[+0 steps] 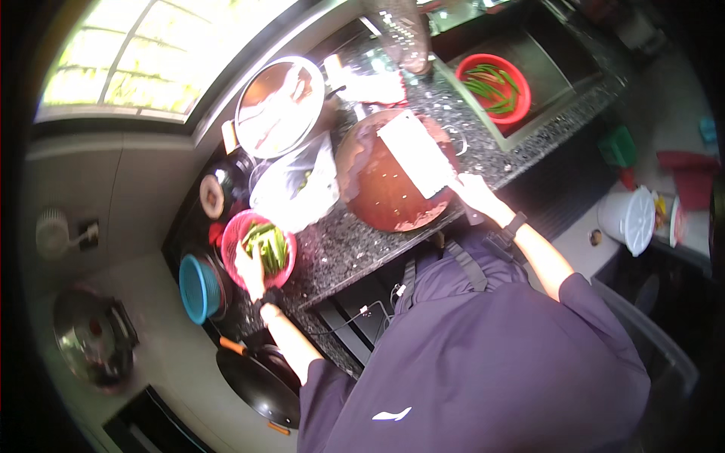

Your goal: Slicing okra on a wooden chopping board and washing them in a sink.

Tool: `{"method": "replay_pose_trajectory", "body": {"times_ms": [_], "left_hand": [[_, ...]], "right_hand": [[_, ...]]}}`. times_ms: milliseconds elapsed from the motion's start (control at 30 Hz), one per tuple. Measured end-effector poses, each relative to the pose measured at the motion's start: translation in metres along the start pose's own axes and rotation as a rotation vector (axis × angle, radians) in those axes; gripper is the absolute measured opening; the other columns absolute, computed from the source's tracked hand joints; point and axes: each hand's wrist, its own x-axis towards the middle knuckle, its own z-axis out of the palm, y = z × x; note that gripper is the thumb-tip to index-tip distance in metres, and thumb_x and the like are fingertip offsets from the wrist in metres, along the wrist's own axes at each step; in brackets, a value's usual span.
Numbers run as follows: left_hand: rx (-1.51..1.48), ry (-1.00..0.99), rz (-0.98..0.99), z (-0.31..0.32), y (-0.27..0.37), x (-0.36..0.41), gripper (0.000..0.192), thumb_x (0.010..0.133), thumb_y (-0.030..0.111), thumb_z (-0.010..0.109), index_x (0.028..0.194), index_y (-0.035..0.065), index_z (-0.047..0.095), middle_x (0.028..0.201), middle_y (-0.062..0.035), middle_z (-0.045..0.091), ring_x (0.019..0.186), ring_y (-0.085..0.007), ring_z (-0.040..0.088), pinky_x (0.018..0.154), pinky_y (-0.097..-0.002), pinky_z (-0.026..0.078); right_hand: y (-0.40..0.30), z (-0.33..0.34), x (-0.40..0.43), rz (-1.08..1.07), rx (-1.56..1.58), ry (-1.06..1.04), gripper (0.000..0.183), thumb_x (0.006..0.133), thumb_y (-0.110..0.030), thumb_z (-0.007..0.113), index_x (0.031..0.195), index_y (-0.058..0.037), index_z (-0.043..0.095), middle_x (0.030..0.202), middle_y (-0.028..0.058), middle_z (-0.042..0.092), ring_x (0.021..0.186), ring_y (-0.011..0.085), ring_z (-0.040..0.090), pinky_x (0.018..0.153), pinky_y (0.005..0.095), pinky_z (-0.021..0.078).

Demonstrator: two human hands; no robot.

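Note:
My right hand point(478, 195) is closed on the handle of a cleaver point(416, 154), whose broad blade lies flat over a round brown cutting board point(379, 195) with a wet surface. My left hand point(250, 267) reaches into a pink plastic basket point(290, 265) and touches the cut green vegetable pieces point(272, 246) in it; whether its fingers grip any is unclear. Between basket and board sits a clear plastic bag point(300, 195) with a little green matter inside. Long green pods point(484, 88) lie in a red basket point(524, 105) in the sink.
A shiny round metal lid or pan point(280, 107) leans near the window. Blue plastic baskets point(195, 290) stand left of the pink one, with a black wok point(255, 385) below. The sink edge point(498, 133) and granite counter's front edge point(362, 270) bound the work area. White buckets point(626, 221) stand at right.

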Motion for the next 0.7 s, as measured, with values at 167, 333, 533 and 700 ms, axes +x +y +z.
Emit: {"method": "replay_pose_trajectory", "body": {"times_ms": [167,333,533,700], "left_hand": [[-0.278,0.224,-0.193,-0.038,0.032,-0.025,0.043,0.081,0.008,0.052,0.124,0.0047,0.052,0.104,-0.0177,0.065,0.102,-0.0333,0.059,0.100,-0.0482,0.035],[0.429,0.196,-0.352,-0.059,0.060,-0.037,0.038,0.074,0.014,0.068,0.111,0.0085,0.060,0.088,-0.0067,0.069,0.082,-0.0279,0.065,0.090,-0.0533,0.039],[0.004,-0.101,-0.257,-0.073,0.146,-0.097,0.044,0.069,0.007,0.073,0.110,-0.0009,0.059,0.093,-0.0172,0.065,0.081,-0.0254,0.063,0.076,-0.0355,0.049],[-0.274,-0.284,-0.194,-0.033,0.335,-0.135,0.054,0.070,0.014,0.075,0.119,0.0007,0.055,0.113,-0.0145,0.060,0.105,-0.0261,0.057,0.094,-0.0350,0.042]], "right_hand": [[-0.001,-0.045,-0.006,0.156,0.077,-0.108,0.039,0.089,-0.036,0.057,0.079,0.0018,0.056,0.067,0.0140,0.058,0.055,0.0193,0.056,0.054,0.0340,0.0464],[0.019,-0.113,0.015,0.115,0.171,-0.087,0.035,0.087,-0.033,0.060,0.074,-0.0010,0.055,0.058,0.0064,0.056,0.049,0.0122,0.055,0.047,0.0299,0.0438],[0.083,-0.228,0.082,0.167,0.063,-0.111,0.027,0.085,-0.027,0.061,0.080,-0.0004,0.058,0.060,0.0054,0.057,0.048,0.0110,0.055,0.041,0.0266,0.0431],[0.150,-0.286,0.177,0.267,-0.176,-0.313,0.027,0.083,-0.026,0.063,0.078,0.0003,0.058,0.059,0.0081,0.059,0.047,0.0131,0.057,0.039,0.0276,0.0439]]}}
